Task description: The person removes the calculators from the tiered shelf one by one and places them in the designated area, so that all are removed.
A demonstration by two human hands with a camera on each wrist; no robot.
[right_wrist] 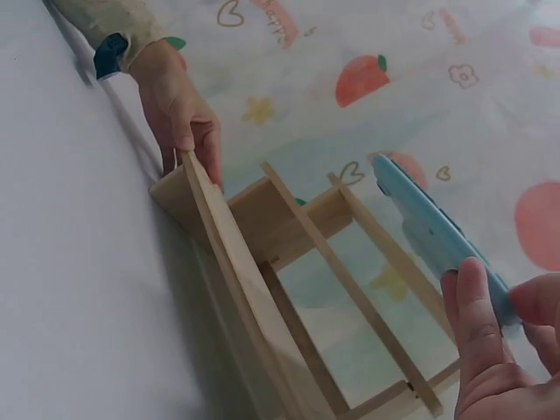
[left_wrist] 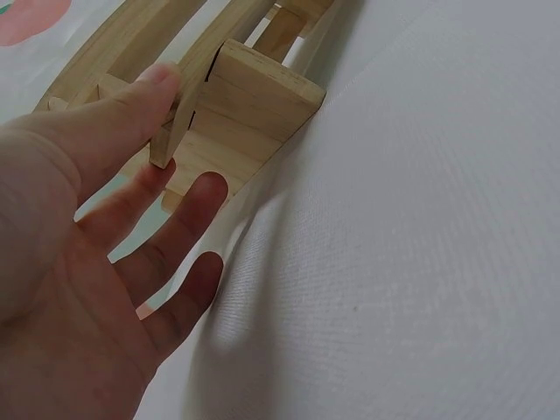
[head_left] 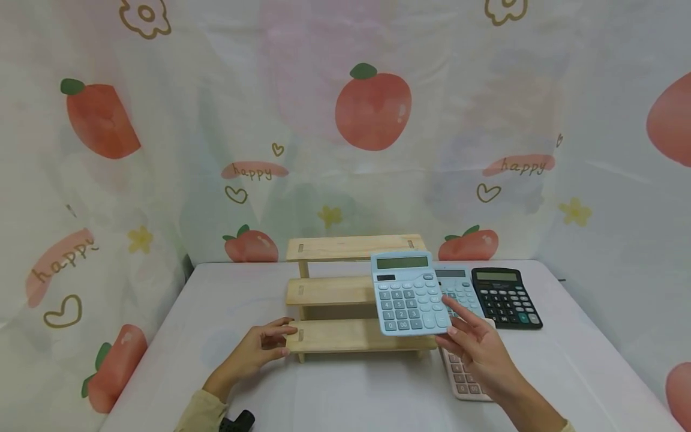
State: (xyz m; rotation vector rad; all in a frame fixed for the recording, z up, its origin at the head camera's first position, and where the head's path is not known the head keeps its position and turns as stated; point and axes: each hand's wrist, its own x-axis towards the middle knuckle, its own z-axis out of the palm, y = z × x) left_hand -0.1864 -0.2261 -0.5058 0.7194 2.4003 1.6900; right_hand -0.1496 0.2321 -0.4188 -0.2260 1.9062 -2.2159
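In the head view a three-step wooden shelf stands mid-table. My left hand pinches the left end of its lowest board; the left wrist view shows the thumb above the board and the other fingers spread loosely below. My right hand grips a light blue calculator by its lower right corner. The calculator is raised in front of the shelf's right side, keys facing me. From the right wrist the same calculator appears edge-on, between thumb and fingers.
Right of the shelf lie another light blue calculator, a black calculator and a pale pink calculator, the last partly hidden by my right hand. A patterned cloth hangs behind the white table.
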